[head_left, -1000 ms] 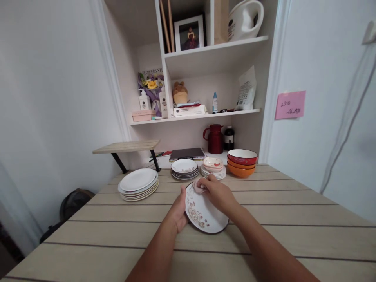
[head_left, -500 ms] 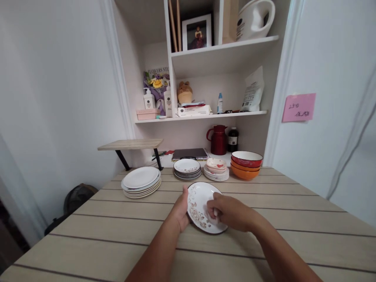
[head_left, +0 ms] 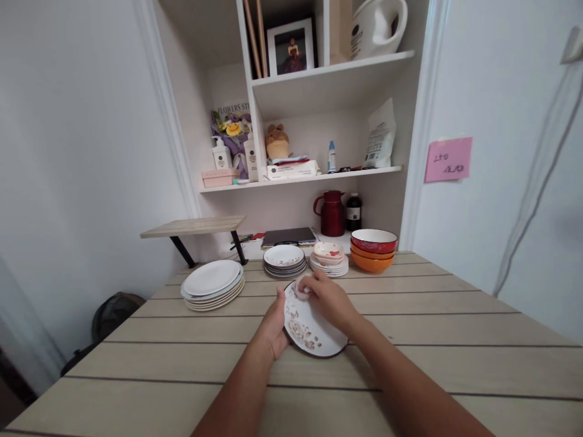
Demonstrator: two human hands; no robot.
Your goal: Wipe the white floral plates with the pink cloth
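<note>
A white plate [head_left: 314,331] with a dark rim and brown flowers is tilted a little above the wooden table [head_left: 218,346]. My left hand [head_left: 274,325] grips its left edge, thumb up along the rim and fingers hidden beneath. My right hand [head_left: 328,298] is closed on a small whitish-pink cloth [head_left: 301,287], pressed against the plate's upper left part. The right forearm and hand cover part of the plate's right side.
Beyond the plate stand a stack of matching plates [head_left: 283,256], small dishes [head_left: 328,250] on white plates, and orange and red bowls [head_left: 373,261]. Large plates [head_left: 213,278] are stacked at left near a small raised shelf [head_left: 195,226]. A red jug [head_left: 333,213] stands behind.
My right hand has moved the cloth from the plate's lower middle up to its upper left edge. My left hand keeps its grip. The whole view has shifted slightly.
</note>
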